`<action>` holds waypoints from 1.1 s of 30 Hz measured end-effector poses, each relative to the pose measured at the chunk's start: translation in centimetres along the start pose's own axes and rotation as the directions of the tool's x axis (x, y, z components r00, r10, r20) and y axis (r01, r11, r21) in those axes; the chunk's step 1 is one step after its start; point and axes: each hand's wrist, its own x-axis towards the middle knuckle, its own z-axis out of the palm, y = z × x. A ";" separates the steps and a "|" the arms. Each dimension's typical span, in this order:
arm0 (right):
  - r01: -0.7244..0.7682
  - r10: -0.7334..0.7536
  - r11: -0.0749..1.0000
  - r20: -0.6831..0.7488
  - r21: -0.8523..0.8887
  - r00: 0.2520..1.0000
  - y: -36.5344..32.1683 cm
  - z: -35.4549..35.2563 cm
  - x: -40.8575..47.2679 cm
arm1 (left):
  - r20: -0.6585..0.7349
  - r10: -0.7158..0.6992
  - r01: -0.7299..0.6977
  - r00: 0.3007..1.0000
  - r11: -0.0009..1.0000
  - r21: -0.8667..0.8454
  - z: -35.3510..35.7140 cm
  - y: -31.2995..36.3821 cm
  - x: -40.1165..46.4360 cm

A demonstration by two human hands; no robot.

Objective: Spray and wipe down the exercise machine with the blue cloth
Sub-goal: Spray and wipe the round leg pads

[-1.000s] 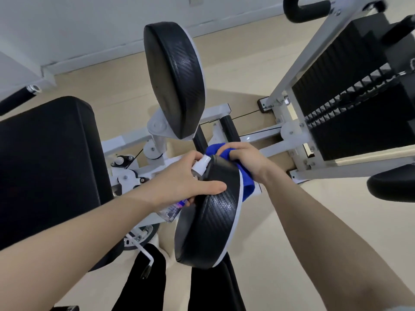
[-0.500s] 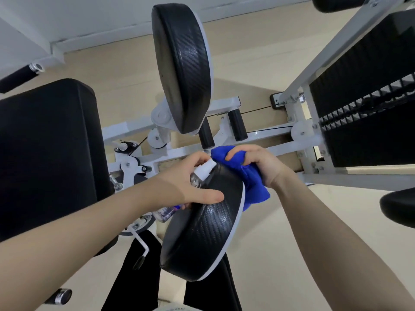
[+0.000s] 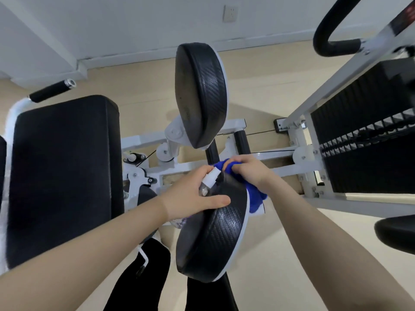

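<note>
The near black oval pad of the white-framed exercise machine tilts in front of me. My left hand grips a small clear spray bottle with a white top against the pad's upper left side, thumb lying across the pad. My right hand grips the bunched blue cloth at the pad's top right edge; part of the cloth hangs down behind the pad. A second black oval pad stands upright farther away.
A large black seat cushion fills the left side, with a black handle above it. The weight stack and white frame stand at the right. Another black pad shows at the right edge. My dark trouser legs are below.
My view has tipped up and pulled back. Both hands stay at the top of the near pad; the right hand with the cloth has shifted slightly along the pad's upper edge.
</note>
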 end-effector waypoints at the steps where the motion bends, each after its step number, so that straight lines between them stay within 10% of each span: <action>1: -0.023 0.020 0.991 -0.026 -0.133 0.999 0.1 0.5 0.1 | -0.023 0.014 -0.014 1.000 1.000 0.002 -0.1 -0.2 -0.2; 14: 0.355 -0.350 0.935 -0.163 0.001 0.922 -10.5 1.0 -3.7 | -0.331 0.323 -0.227 0.886 0.928 0.297 -6.6 -3.4 -1.0; 20: 0.360 -0.480 0.866 -0.378 -0.348 0.791 -13.4 3.8 -1.4 | -0.226 0.462 -0.186 0.858 0.688 0.701 -10.9 -6.4 3.1; 27: 0.182 -0.642 0.721 -0.545 -0.669 0.539 -16.0 3.6 1.4 | -0.213 0.714 -0.303 0.667 0.521 0.798 -15.4 -4.2 10.2; 33: 0.083 -0.616 0.731 -0.602 -0.677 0.508 -17.0 2.5 4.2 | -0.449 0.485 -0.393 0.750 0.874 0.288 -16.1 -3.0 13.4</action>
